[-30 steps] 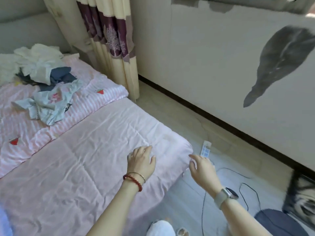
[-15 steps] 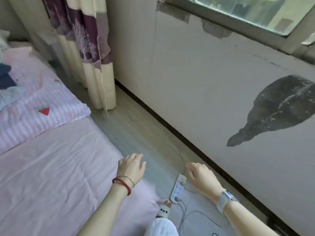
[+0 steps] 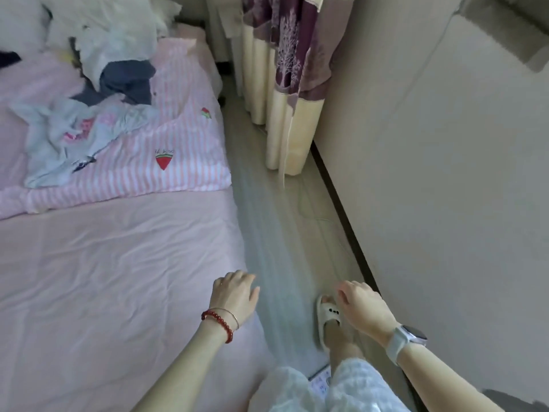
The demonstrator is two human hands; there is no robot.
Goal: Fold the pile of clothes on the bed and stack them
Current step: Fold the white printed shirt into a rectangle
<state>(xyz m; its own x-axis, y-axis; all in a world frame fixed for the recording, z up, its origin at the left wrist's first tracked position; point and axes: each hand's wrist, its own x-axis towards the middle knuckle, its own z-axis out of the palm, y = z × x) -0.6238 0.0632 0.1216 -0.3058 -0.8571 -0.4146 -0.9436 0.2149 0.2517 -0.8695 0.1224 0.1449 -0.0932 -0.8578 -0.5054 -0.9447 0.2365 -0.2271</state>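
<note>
Both hands empty, nothing grasped. Left hand (image 3: 234, 295) hovers palm down at the near right edge of the bed (image 3: 118, 278), fingers loosely spread and relaxed; red bead bracelet (image 3: 218, 321) on the wrist. Right hand (image 3: 361, 307) is out over the floor (image 3: 285, 233), fingers relaxed and slightly bent, smartwatch (image 3: 405, 340) on the wrist; it covers part of the foot in a white slipper (image 3: 326, 318) just below it. The pile of clothes (image 3: 98, 69) lies well ahead and to the left of the left hand, far end of the bed, on a pink striped quilt (image 3: 178, 150). Pile is blurred: white pieces on top, a dark blue piece (image 3: 127, 80), a pale grey-blue garment (image 3: 74, 138) with pink print nearest. Its left side is cut off by the frame edge, count of items unclear. Curtain (image 3: 285, 84) hangs ahead of the right hand, top cut off.
</note>
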